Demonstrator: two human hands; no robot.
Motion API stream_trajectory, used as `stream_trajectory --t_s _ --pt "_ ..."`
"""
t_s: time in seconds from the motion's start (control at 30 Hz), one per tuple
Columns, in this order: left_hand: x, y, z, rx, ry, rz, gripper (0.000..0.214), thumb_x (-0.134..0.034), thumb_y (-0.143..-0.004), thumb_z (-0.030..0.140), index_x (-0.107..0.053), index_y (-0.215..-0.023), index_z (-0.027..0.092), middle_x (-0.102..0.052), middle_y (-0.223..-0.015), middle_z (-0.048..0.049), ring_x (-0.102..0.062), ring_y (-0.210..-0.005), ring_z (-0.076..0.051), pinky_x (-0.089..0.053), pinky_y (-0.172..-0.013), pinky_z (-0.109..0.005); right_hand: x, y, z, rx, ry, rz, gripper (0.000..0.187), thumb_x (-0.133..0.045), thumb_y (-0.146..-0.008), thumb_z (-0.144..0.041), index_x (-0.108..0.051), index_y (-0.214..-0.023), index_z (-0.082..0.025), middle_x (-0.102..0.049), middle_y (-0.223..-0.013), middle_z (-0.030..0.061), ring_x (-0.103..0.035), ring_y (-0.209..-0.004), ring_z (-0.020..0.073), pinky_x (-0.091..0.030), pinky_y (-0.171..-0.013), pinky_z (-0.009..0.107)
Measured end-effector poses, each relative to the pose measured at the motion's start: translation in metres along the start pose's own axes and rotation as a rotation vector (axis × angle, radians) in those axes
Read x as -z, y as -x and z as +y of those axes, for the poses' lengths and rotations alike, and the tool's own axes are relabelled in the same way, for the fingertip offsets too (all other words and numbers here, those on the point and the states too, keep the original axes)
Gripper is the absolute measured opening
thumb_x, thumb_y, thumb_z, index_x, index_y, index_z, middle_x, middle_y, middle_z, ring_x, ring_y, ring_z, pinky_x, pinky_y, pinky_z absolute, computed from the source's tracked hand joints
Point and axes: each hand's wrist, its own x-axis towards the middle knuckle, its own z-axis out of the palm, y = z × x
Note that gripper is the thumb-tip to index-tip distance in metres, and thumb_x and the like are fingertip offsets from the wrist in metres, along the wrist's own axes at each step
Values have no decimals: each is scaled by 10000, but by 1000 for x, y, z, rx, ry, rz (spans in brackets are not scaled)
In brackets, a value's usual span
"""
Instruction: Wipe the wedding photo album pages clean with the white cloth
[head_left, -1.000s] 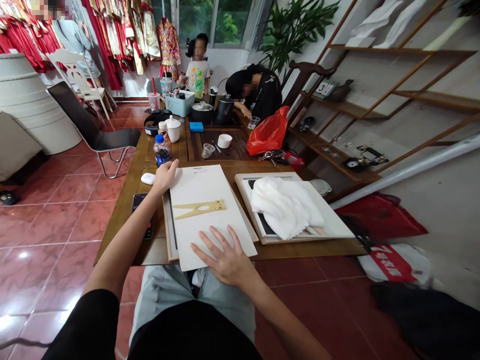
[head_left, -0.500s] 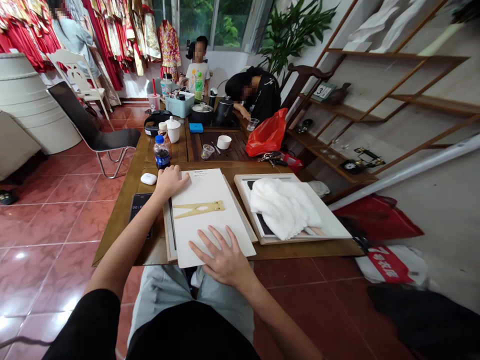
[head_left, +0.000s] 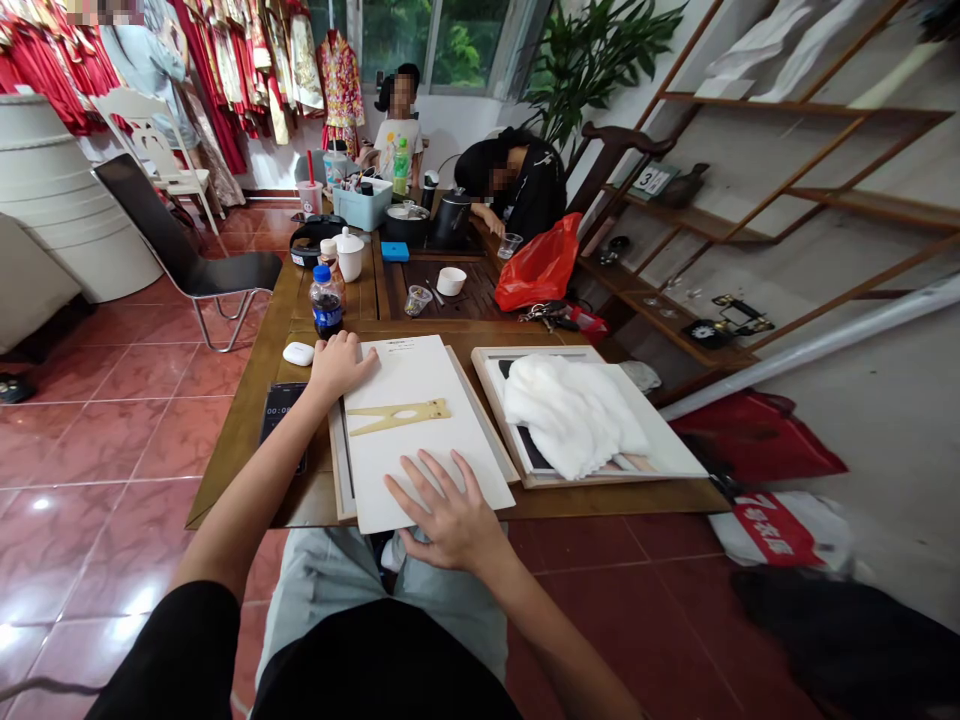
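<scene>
The white board (head_left: 420,440) lies in the centre of the frame on a shallow wooden frame (head_left: 339,470), at the near edge of the surface (head_left: 247,420). Its lower edge juts a little past that edge, over the person's lap. The left hand (head_left: 339,365) rests on the board's upper left corner with fingers loosely curled, pressing rather than gripping. The right hand (head_left: 446,515) lies flat and spread on the lower edge, grasping nothing, its palm hanging off the front.

A flat gold cut-out (head_left: 399,415) sits loose on the board between the two hands. I would judge it the first thing to go: any tilt or jerk of the board could send it sliding towards the lap or the floor. Since neither hand clamps the board, an uneven push might skew it on its frame, or nudge it rightwards into the neighbouring frame that holds the white wadding (head_left: 570,410). The phone (head_left: 281,410) lies just under the left forearm and could be knocked off.
</scene>
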Motion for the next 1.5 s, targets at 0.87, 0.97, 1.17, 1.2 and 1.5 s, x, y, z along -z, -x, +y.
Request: stream_trajectory --t_s 0.87,0.97,1.17,1.2,1.5 --pt "-5 56 11 -240 167 -110 467 -430 -1009 435 -526 -1428 251 -471 -1574 -166 -368 -1501 -335 -199 -1241 -644 38 24 169 -535 246 -229 758 -594 -918 -550 -400 -1584 -242 -490 -1544 212 -493 -1379 429 -405 -1085 644" --pt "-4 57 11 -240 155 -122 479 -416 -1016 427 -517 -1437 221 -459 -1579 -186 -357 -1506 -343 -197 -1228 -675 31 28 177 -546 145 -327 719 -579 -915 -566 -463 -1555 -259 -576 -1428 192 -588 -1259 392 -491 -1003 578" --pt "-4 58 12 -234 175 -120 457 -424 -1013 426 -522 -1420 242 -464 -1576 -173 -355 -1509 -351 -194 -1224 -682 31 43 185 -613 40 -146 492 -577 -904 -439 -688 -1334 -229 -649 -1294 159 -670 -1123 347 -563 -931 495" --pt "-5 58 11 -232 178 -117 453 -424 -1013 428 -523 -1416 245 -465 -1575 -172 -358 -1507 -352 -196 -1223 -680 35 46 184 -623 18 -68 486 -579 -907 -435 -687 -1333 -228 -649 -1294 155 -668 -1132 344 -565 -939 488" --pt "-6 59 12 -230 147 -124 451 -414 -1031 422 -502 -1434 241 -457 -1582 -164 -346 -1519 -332 -200 -1232 -669 74 18 91 -215 23 50 609 -659 -854 -454 -604 -1440 -297 -594 -1332 146 -618 -1186 372 -485 -1071 564"
